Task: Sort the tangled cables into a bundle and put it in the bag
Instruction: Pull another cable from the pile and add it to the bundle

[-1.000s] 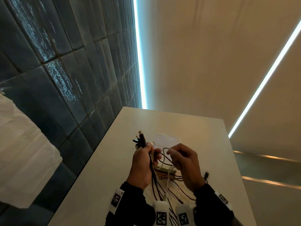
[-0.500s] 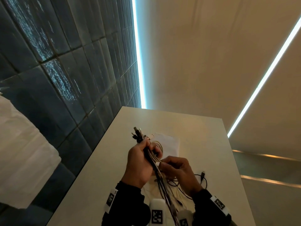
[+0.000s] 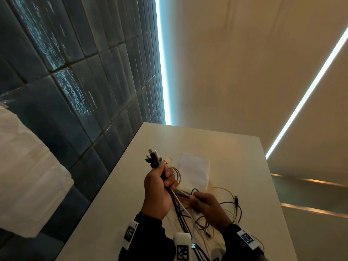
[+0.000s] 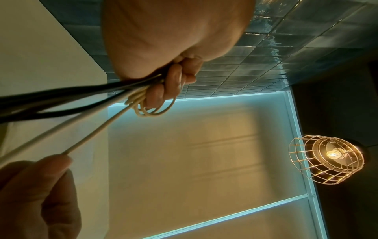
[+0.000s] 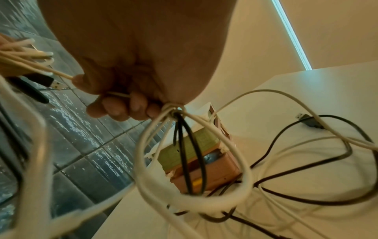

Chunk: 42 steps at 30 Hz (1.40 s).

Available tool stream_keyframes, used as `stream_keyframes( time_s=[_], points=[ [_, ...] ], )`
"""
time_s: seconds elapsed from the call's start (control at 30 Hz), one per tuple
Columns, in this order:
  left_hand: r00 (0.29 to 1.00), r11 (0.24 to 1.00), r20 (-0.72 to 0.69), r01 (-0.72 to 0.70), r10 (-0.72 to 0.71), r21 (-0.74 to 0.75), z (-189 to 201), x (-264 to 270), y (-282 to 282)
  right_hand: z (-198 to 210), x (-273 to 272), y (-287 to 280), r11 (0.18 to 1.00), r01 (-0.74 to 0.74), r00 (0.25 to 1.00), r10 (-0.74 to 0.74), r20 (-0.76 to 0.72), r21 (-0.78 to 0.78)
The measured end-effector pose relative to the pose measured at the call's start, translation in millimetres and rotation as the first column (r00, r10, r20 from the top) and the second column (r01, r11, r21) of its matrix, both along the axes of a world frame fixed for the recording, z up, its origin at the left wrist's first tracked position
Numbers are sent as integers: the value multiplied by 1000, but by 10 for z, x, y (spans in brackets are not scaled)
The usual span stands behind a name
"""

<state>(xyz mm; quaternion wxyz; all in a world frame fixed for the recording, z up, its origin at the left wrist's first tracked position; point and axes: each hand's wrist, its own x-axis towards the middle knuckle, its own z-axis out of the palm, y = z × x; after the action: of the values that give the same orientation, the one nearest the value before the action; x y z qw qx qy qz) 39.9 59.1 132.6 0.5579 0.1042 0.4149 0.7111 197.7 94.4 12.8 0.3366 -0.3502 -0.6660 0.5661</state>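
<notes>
The left hand point(image 3: 157, 187) clenches the cables point(image 3: 177, 208) upright, plugs far, tails trailing near. The right hand point(image 3: 207, 208), just right and nearer, pinches a pale strand. The bag point(image 3: 194, 171) lies flat beyond both hands on the table point(image 3: 235, 157).

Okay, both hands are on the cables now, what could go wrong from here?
1. The right hand grips loops of white and black cables that run on into the loose tangle on the table; pulling may tighten a knot.
2. One loop hangs around the small box and might drag it.
3. Plug ends fan out above the left hand and could slip uneven.
</notes>
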Motion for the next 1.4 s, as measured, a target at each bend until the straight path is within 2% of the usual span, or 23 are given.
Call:
stream_keyframes(
  time_s=[0.33, 0.43, 0.53, 0.63, 0.77, 0.83, 0.9, 0.97, 1.07, 1.17, 1.23, 1.3, 1.4],
  points=[
    [1000, 1000, -3, -30, 30, 2, 45, -89, -15, -205, 99, -10, 999, -37, 999, 38, 36, -35],
    [999, 999, -14, -35, 35, 11, 65, -140, -24, -328, 183, -28, 996, -12, 997, 18, 76, -84],
    [997, 999, -72, 33, -36, -41, 63, -111, -18, -347, 190, 36, 997, 52, 987, -44, 158, -50],
    [981, 991, -166, 83, -100, -108, 42, -49, -33, -119, 190, 129, 986, 159, 963, -164, 212, 38],
    [953, 964, -254, 101, -164, -245, -16, 45, -23, 327, 109, 150, 942, 313, 942, -324, 84, 124],
    [923, 942, -320, 106, -212, -318, -40, 111, -5, 570, 35, 94, 950, 280, 959, -282, -9, 136],
    [901, 932, -360, 115, -244, -343, -24, 174, -5, 758, -30, 16, 970, 178, 982, -166, -86, 163],
    [933, 942, -288, 122, -217, -313, 25, 214, -17, 822, -58, -33, 987, 71, 988, -49, -145, 145],
    [985, 969, -62, 148, -163, -196, 108, 210, -27, 737, -30, -52, 992, -29, 993, 42, -109, 124],
    [975, 987, 183, 141, -125, -79, 106, 177, -15, 634, 70, -47, 993, -103, 993, 107, -56, 64],
    [971, 989, 206, 134, -119, -61, 66, 174, -14, 571, 156, -23, 993, -120, 991, 119, -62, -15],
    [982, 990, 146, 127, -117, -56, 33, 164, -25, 531, 238, 9, 987, -113, 991, 103, -90, -111],
    [989, 993, 97, 111, -107, -39, -17, 119, -24, 482, 349, 36, 988, -71, 993, 57, -107, -137]
  ],
)
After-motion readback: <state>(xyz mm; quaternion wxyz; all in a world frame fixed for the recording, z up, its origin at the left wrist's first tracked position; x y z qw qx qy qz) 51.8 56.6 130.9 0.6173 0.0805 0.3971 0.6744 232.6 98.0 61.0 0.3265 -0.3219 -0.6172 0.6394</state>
